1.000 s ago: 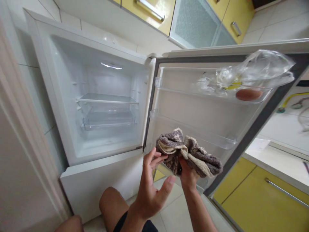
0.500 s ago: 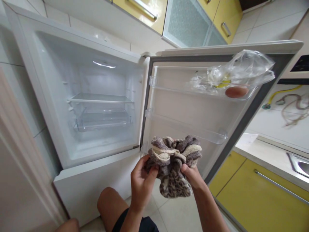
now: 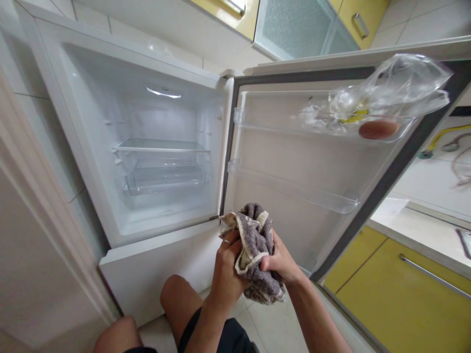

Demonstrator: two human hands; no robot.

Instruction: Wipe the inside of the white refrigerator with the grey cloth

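Note:
Both hands hold a bunched grey and cream cloth [image 3: 253, 245] in front of the open fridge. My left hand [image 3: 226, 269] grips its left side with fingers curled round it. My right hand [image 3: 281, 260] pinches its right side, thumb pressed on the fabric. The fridge compartment [image 3: 162, 162] stands open behind, with a glass shelf [image 3: 162, 145] and a clear drawer [image 3: 165, 179]. The fridge door [image 3: 305, 166] is swung out to the right.
The top door shelf [image 3: 257, 126] holds a crumpled clear plastic bag [image 3: 390, 93] and a brown egg [image 3: 379, 129]. A lower door shelf [image 3: 294, 189] sits beneath. Yellow cabinets [image 3: 401, 294] stand at right, a worktop [image 3: 423, 235] above them. My bare knees [image 3: 176, 294] show below.
The cloth was spread wide between my hands and is now gathered into a tighter bundle. My left hand, open a second ago, has closed on it.

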